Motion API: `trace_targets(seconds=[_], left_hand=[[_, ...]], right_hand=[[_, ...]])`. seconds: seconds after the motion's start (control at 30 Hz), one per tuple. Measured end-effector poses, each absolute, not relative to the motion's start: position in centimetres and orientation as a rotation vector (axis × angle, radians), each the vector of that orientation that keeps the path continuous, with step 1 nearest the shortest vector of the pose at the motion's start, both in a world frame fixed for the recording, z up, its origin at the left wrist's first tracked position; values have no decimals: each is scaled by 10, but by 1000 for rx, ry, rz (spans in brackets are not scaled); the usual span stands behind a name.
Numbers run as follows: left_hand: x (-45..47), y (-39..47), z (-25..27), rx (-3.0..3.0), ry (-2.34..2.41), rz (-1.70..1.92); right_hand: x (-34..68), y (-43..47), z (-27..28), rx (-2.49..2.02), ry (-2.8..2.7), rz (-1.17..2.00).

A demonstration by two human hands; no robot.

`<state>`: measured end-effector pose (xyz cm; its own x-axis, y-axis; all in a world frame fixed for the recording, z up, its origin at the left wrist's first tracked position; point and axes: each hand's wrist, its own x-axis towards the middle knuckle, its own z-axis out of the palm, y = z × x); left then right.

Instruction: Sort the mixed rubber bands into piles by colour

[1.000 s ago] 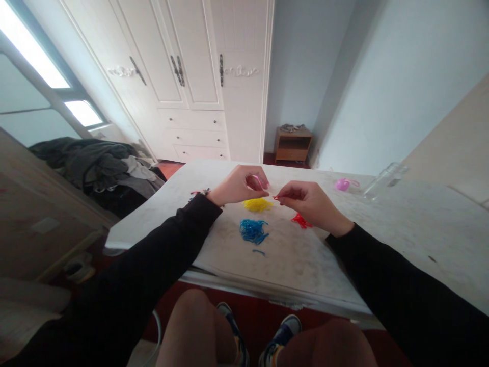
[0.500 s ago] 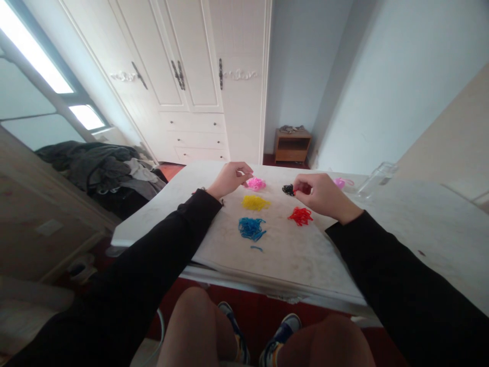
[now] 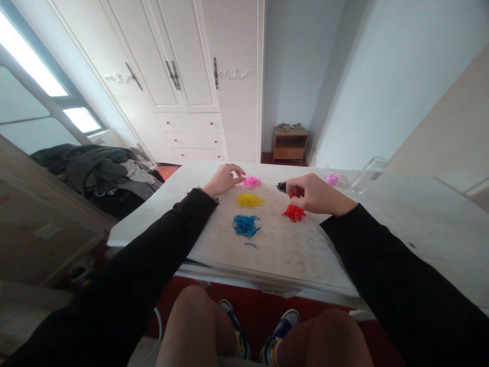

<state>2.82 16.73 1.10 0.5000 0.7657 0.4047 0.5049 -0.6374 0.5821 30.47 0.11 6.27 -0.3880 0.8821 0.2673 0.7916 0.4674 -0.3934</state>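
Small piles of thin, stringy bands lie on the white table. My left hand (image 3: 225, 179) is at the far side, thumb and curved forefinger slightly apart beside the pink pile (image 3: 252, 181); I see nothing held in it. My right hand (image 3: 311, 193) hangs over the red pile (image 3: 294, 213), fingers curled and fingertips brought together low near the bands. Whatever is between them is too small to make out. Just behind its knuckles sits the black pile (image 3: 281, 187), partly covered. The yellow pile (image 3: 249, 200) and blue pile (image 3: 245, 226) lie nearer me, between my arms.
One loose blue band (image 3: 250, 245) lies in front of the blue pile. At the right back are a pink-purple item (image 3: 332, 179) and a clear glass container (image 3: 369, 175) on its side. The white table (image 3: 290, 255) ends just before my knees. A white wardrobe (image 3: 237, 112) stands beyond.
My right hand has moved from beside the black pile toward me, over the red pile. A red bit showed at its fingertips before. My left hand stays by the pink pile.
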Motion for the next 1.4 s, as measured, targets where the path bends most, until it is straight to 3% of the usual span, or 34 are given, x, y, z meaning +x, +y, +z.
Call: trace_targets(seconds=[0.43, 0.73, 1.03, 1.4], left_hand=[[20, 168, 24, 2410, 1133, 927], [-3, 163, 47, 2492, 1316, 649], [-23, 156, 61, 2354, 1127, 9], [-34, 162, 51, 2292, 949, -11]], right_hand=[[314, 0, 67, -1528, -2434, 378], [310, 0, 66, -1486, -2342, 271], [306, -1, 66, -1466, -2341, 274], [304, 0, 63, -1461, -2353, 307]])
